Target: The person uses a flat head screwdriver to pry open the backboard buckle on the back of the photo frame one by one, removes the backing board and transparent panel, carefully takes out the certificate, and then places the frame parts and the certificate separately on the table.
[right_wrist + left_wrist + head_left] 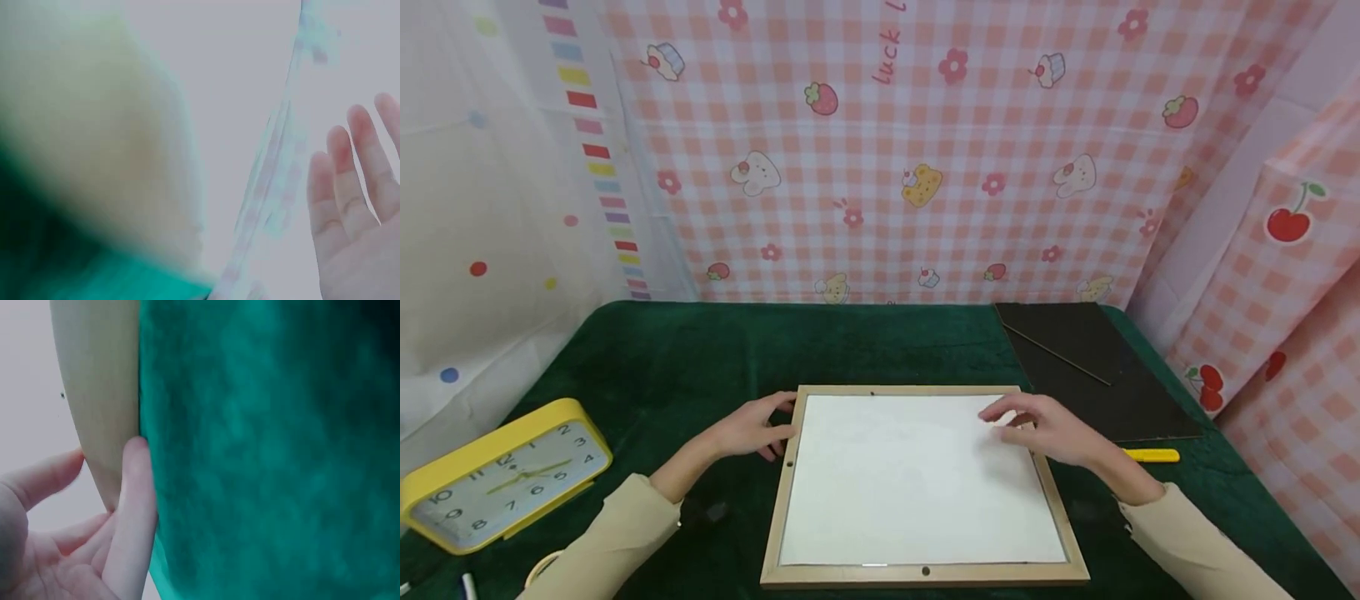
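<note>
A light wooden picture frame surrounds a flat white sheet and lies at the front middle of the table. Small dark round spots show on its wood. My left hand grips the frame's upper left side; in the left wrist view its thumb is on the white side and a finger lies along the outer edge. Above the upper right part of the sheet, my right hand hovers with loosely bent fingers. In the right wrist view the fingers are extended and hold nothing.
A yellow clock stands at the left. Below it are a pale ring, partly behind the sleeve, and a white pen-like stick. A black panel lies at the back right, near a yellow-handled item. Green cloth covers the table.
</note>
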A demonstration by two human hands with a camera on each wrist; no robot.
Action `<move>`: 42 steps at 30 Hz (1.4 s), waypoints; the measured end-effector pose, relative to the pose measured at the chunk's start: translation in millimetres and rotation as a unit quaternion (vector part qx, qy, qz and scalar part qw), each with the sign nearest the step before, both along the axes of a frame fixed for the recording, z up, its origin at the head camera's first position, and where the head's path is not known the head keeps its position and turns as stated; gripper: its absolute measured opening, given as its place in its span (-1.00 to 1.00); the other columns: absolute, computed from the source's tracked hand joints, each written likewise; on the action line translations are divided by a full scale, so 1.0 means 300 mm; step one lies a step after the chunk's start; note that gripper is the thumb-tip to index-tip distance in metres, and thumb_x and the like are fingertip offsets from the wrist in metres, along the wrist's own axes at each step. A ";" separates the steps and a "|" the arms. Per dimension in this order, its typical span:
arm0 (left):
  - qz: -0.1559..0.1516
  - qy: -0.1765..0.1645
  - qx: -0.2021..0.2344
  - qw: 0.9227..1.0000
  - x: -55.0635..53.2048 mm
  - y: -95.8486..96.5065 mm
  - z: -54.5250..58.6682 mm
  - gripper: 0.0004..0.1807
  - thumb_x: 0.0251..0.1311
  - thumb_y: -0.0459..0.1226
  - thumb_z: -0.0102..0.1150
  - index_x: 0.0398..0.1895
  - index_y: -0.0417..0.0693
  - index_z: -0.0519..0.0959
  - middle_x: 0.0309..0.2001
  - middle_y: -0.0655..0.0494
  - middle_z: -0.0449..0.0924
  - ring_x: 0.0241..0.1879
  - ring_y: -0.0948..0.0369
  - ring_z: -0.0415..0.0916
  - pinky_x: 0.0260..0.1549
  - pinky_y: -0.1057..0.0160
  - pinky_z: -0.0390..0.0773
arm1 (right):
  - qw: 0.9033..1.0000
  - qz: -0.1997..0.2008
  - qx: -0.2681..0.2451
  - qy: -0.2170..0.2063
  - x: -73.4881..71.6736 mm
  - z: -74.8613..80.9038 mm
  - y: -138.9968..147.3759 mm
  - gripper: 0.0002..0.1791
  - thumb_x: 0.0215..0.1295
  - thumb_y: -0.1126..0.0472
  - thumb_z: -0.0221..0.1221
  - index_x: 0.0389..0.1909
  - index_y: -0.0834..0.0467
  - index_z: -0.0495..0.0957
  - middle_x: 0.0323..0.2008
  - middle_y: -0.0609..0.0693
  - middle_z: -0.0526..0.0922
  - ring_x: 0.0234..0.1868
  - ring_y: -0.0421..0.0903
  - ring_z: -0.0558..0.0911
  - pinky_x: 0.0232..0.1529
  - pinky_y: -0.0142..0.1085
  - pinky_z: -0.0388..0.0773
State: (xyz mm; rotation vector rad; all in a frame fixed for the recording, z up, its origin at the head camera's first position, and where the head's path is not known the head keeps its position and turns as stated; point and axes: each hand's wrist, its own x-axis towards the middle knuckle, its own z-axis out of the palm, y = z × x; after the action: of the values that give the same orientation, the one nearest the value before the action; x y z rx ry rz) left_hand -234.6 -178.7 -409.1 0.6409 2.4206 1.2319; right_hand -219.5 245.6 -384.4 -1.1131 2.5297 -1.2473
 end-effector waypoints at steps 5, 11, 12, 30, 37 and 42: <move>0.017 -0.047 0.017 0.999 -0.034 -0.019 0.002 -0.25 0.13 -0.24 0.13 0.27 -0.26 -0.04 0.06 -0.31 0.18 -0.44 0.10 0.51 -0.47 0.13 0.54 | 0.990 0.133 0.040 -0.007 0.008 0.032 -0.183 -0.73 0.15 0.29 0.15 -0.09 0.18 0.49 -0.15 -0.05 0.51 -0.12 -0.07 0.45 -0.12 -0.15 0.41; 0.005 -0.091 0.022 0.996 -0.077 -0.029 0.005 -0.15 0.06 -0.24 0.20 0.31 -0.17 -0.10 0.01 -0.24 0.19 -0.40 0.07 0.49 -0.43 0.09 0.53 | 0.961 0.250 0.117 -0.004 0.030 0.042 -0.396 -0.71 0.15 0.23 0.16 -0.07 0.07 0.48 -0.23 -0.07 0.49 -0.18 -0.18 0.44 -0.14 -0.35 0.39; 0.003 -0.095 0.020 0.995 -0.081 -0.030 0.004 -0.15 0.05 -0.24 0.21 0.31 -0.16 -0.08 0.01 -0.23 0.20 -0.40 0.07 0.49 -0.43 0.10 0.53 | 0.955 0.266 0.129 -0.004 0.034 0.041 -0.427 -0.71 0.16 0.23 0.15 -0.07 0.07 0.48 -0.24 -0.08 0.49 -0.20 -0.20 0.43 -0.14 -0.38 0.38; -0.009 -0.111 0.026 0.993 -0.087 -0.034 0.011 -0.20 0.07 -0.26 0.19 0.30 -0.15 -0.06 0.02 -0.25 0.15 -0.35 0.05 0.47 -0.41 0.08 0.53 | 0.896 0.364 0.247 0.064 0.095 -0.005 -0.677 -0.59 0.20 0.26 0.09 0.08 -0.05 0.40 -0.23 -0.19 0.36 -0.19 -0.37 0.30 -0.18 -0.63 0.21; -0.005 -0.113 0.025 0.993 -0.080 -0.028 0.023 -0.19 0.07 -0.26 0.18 0.30 -0.14 -0.06 0.03 -0.24 0.15 -0.35 0.04 0.46 -0.41 0.07 0.52 | 0.888 0.354 0.279 0.089 0.107 -0.005 -0.701 -0.59 0.17 0.24 0.09 0.07 -0.10 0.41 -0.28 -0.20 0.32 -0.26 -0.36 0.29 -0.30 -0.62 0.21; -0.003 -0.114 0.022 0.993 -0.079 -0.026 0.024 -0.19 0.08 -0.25 0.18 0.30 -0.13 -0.07 0.03 -0.24 0.15 -0.35 0.05 0.46 -0.41 0.07 0.52 | 0.892 0.341 0.292 0.063 0.109 -0.004 -0.715 -0.59 0.16 0.23 0.08 0.04 -0.15 0.40 -0.31 -0.21 0.30 -0.30 -0.36 0.30 -0.36 -0.59 0.22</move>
State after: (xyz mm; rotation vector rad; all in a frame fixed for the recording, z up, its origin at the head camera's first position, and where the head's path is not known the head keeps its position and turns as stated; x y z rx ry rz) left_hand -258.4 -186.4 -401.8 0.4898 2.2087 1.2846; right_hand -186.8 31.2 -385.7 -1.6967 2.0251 -0.2225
